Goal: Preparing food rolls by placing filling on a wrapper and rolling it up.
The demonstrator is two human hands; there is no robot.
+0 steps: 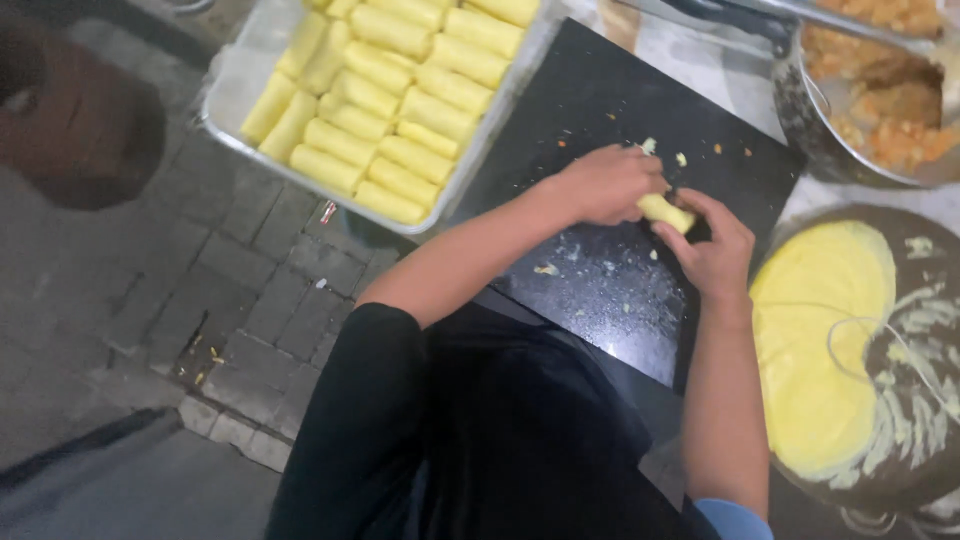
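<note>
Small pale-yellow roll [667, 211], soft and smooth-skinned, short and roughly cylindrical. Held low over the black board [600, 110], lying slantwise, far-left end to near-right end. Pinched between two hands: left hand [608, 184] closed over its far-left end, right hand [713, 246] cupping its near-right end with fingertips on top. Only the middle stretch visible between them; both ends hidden, so sealed or unsealed cannot be told.
</note>
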